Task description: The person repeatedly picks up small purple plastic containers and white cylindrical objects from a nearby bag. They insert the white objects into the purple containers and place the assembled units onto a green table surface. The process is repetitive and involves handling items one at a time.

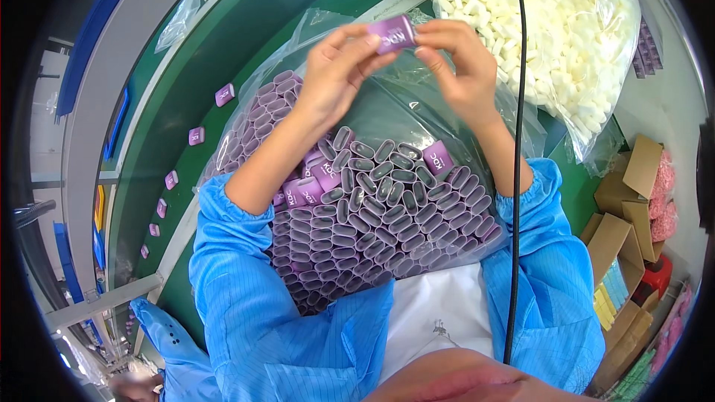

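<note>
A small purple oval casing (390,34) with white lettering is held up above a large clear plastic bag (372,113). My left hand (339,74) pinches its left side between thumb and fingers. At its right end, my right hand (460,67) has its index fingertip on the casing and the thumb close below. Whether anything small sits between those right fingertips is hidden. Below my hands, the bag holds many upright purple casings (387,193), their dark oval openings facing up. Several purple casings (309,186) lie on their sides among them.
A clear bag of pale cream pieces (536,30) stands at the far right. Purple pieces (196,135) sit spaced along the green belt at left. Cardboard boxes (618,246) are at right. A black cable (519,141) hangs across the view. Another person's blue sleeve (175,350) shows lower left.
</note>
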The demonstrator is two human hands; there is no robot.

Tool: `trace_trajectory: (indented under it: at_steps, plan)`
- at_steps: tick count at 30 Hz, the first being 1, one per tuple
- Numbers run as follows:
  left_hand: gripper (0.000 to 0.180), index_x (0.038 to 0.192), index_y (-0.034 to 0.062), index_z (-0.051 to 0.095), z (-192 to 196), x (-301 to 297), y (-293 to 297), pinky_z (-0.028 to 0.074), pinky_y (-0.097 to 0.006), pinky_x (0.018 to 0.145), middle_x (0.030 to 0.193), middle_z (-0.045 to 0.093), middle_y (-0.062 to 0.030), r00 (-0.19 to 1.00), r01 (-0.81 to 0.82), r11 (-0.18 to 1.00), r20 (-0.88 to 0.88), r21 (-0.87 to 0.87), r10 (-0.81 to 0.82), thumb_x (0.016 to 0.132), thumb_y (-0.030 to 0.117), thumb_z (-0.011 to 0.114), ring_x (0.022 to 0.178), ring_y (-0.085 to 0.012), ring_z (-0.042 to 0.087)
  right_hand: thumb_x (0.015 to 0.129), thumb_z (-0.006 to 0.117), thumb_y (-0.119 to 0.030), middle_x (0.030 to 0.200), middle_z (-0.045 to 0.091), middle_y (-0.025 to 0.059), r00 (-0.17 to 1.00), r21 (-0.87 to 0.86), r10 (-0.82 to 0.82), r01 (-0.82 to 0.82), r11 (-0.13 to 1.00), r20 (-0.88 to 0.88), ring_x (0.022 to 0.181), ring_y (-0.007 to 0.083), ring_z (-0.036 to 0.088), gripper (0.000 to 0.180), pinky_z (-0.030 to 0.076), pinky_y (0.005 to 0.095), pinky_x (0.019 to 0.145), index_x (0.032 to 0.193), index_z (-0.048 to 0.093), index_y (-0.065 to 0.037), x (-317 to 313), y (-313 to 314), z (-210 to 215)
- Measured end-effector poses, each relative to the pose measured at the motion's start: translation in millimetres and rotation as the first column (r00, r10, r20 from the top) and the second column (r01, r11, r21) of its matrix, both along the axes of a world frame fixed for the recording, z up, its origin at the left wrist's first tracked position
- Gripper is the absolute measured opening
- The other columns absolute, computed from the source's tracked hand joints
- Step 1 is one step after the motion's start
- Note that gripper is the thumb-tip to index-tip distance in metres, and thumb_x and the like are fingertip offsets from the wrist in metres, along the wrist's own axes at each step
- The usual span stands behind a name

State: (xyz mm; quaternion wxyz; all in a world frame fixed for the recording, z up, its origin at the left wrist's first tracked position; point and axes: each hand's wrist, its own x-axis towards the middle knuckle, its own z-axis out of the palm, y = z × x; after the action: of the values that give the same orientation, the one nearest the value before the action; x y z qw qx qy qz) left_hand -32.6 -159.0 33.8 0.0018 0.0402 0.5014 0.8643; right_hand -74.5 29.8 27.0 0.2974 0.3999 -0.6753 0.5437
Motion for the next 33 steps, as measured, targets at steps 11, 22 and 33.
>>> trace_trajectory:
  at_steps: [11,22,33]
  plan:
    - [0.047,0.106,-0.0046,0.064,-21,-66,-215,0.05,-0.031,0.073,0.094,0.066,-0.0172,0.782,0.051,0.202,0.165,-0.978,0.601,0.074,0.028,0.071,0.078,-0.0189,0.064,0.082,0.063,-0.011,0.077,0.068,0.0163,0.773,0.604,-0.556,0.293,0.741,0.307,0.072,0.0303,0.066,0.012,0.051,0.0362,0.067,0.087,0.067,-0.001,-44,59,-9]
    - [0.017,0.091,0.0039,0.066,25,20,14,0.046,-0.037,0.084,0.092,0.063,-0.0105,0.792,-0.473,0.145,-0.491,-0.869,-0.363,0.077,0.014,0.068,0.095,-0.0282,0.056,0.077,0.07,-0.021,0.075,0.066,0.0157,0.758,0.868,-0.65,0.292,0.402,0.046,0.071,0.0317,0.065,0.017,0.05,0.0387,0.064,0.085,0.069,-0.005,-6,54,15]
    - [0.015,0.077,0.003,0.061,-12,40,47,0.048,-0.03,0.076,0.086,0.064,-0.0056,0.913,0.25,0.512,0.023,-0.822,-0.408,0.078,0.012,0.074,0.083,-0.0175,0.059,0.067,0.056,-0.001,0.069,0.063,0.0227,0.897,0.94,-0.429,0.234,0.247,-0.111,0.071,0.0377,0.064,0.007,0.051,0.0424,0.065,0.068,0.062,0.003,10,40,-5]
